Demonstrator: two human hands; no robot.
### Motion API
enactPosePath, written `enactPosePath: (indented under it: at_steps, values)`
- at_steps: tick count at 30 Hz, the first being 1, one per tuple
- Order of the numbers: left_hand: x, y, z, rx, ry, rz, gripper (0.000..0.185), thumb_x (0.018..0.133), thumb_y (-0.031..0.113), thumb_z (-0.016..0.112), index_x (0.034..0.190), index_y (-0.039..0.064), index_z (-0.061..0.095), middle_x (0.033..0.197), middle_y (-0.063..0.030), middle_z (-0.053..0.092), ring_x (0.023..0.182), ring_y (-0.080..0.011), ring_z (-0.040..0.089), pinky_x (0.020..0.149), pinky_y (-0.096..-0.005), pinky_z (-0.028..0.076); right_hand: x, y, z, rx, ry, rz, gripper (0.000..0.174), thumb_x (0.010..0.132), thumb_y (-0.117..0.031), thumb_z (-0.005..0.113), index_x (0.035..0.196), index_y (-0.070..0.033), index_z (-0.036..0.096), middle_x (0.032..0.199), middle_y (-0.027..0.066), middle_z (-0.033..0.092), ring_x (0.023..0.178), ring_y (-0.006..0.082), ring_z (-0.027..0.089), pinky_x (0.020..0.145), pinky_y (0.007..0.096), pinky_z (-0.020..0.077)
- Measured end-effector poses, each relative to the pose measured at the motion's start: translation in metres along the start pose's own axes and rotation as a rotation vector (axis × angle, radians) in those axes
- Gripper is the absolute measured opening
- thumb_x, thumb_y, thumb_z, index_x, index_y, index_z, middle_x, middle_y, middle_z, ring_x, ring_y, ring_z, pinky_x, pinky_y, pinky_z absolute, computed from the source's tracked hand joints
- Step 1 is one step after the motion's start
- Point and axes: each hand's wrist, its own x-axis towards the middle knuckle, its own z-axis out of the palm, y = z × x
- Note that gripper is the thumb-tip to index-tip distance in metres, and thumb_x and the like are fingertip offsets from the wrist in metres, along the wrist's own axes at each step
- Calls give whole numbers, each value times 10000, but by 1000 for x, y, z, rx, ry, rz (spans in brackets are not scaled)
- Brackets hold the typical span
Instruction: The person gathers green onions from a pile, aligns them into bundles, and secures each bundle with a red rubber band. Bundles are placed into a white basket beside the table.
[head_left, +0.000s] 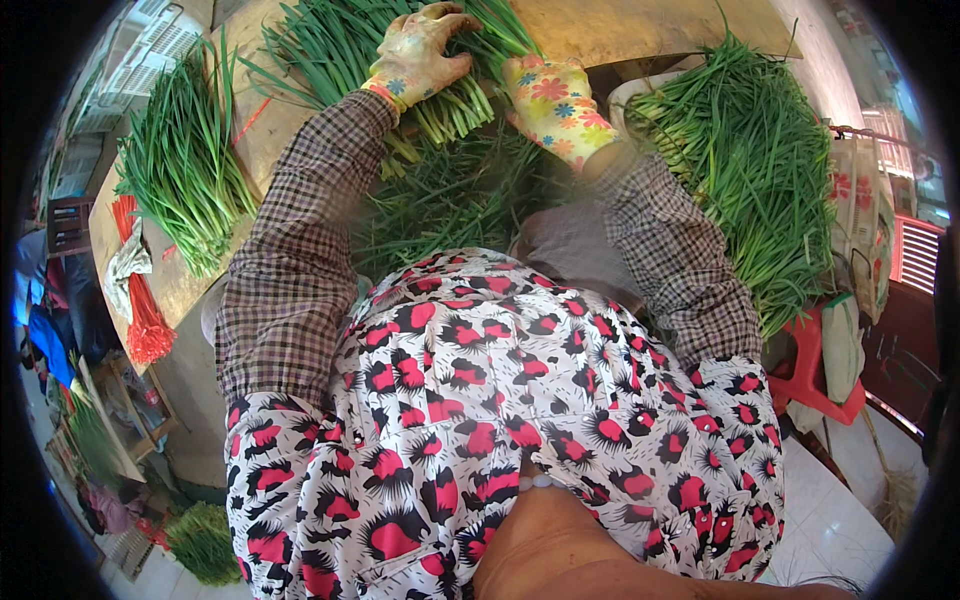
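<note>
My left hand (424, 56), in a stained pale glove with a flowered cuff, lies over a spread pile of green leafy stalks (330, 45), possibly garlic chives, with its fingers apart and bent over the stems. My right hand (555, 105), in a flowered glove, is at the pale stem ends of more stalks just right of the pile; its fingertips are partly hidden, and whether it grips any cannot be told. Loose green leaves (465, 187) lie below both hands, in front of my body.
A bundle of stalks (187, 165) and a bunch of red ties (142, 300) wrapped with cloth lie on the wooden table (247, 90) at left. A large heap of stalks (750, 165) is at right, above a red plastic stool (810, 367). White plastic crates (161, 37) stand at upper left.
</note>
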Motion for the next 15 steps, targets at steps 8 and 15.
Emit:
enactPosePath:
  at_steps: [8,15]
  values:
    - [4,-26,24,314,-90,193,447,868,274,507,1312,239,540,1441,-6,445,1370,-284,346,1150,-462,251,3,0,5,24,34,41,197,803,-248,618,942,-112,649,822,70,682,749,262,687,585,406,518]
    - [3,-39,34,279,-161,128,475,864,245,515,1339,245,525,1476,5,413,1405,-258,303,1162,-467,219,8,-1,-10,121,-75,58,205,821,-269,606,934,-108,664,849,75,694,771,279,685,617,413,523]
